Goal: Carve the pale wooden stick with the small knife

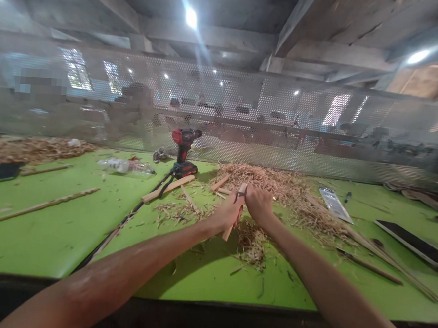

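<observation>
Near the middle of the green table, my left hand (227, 215) is closed around a short, pale wooden strip (242, 188). The strip slants, its upper end rising above my fingers and its lower end showing below my palm. Just to the right, my right hand (260, 202) is a fist against the strip's upper part. A small dark blade of a knife (241, 194) crosses the wood between both hands; its handle is hidden in my right fist. Curled wood shavings (253, 245) lie beneath my hands.
A red and black cordless drill (183, 152) stands behind, left of a large shavings heap (270, 179). A plastic bottle (126, 165) and a long stick (45, 207) lie left. A phone (414, 241) and a wooden-handled tool (370, 266) lie right. A perforated screen (236, 120) borders the back.
</observation>
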